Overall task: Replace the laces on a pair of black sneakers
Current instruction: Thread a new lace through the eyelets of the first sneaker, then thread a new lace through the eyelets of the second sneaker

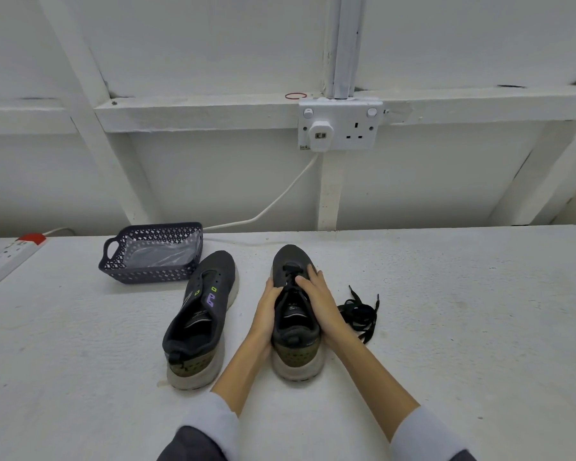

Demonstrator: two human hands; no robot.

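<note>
Your left hand (267,311) clasps the left flank of the laced sneaker (293,257), thumb curled up toward the eyelets. Your right hand (317,302) wraps the opposite flank, its fingers lying across the black lacing over the tongue. That shoe stands upright on the white table (463,294) between your forearms, toe pointing away from you and heel nearest you. To its left, apart from it, stands the unlaced sneaker (213,277), its toe angled slightly to the right. A loose black lace (359,314) lies tangled on the table just beside your right wrist. A dark perforated basket (140,277) sits just beside the unlaced sneaker's toe and holds a clear plastic bag (162,256). A white power strip (4,259) lies at the far left edge. On the wall, a white adapter (320,136) sits in a double socket (356,128), its cable (280,197) trailing down to the table.
</note>
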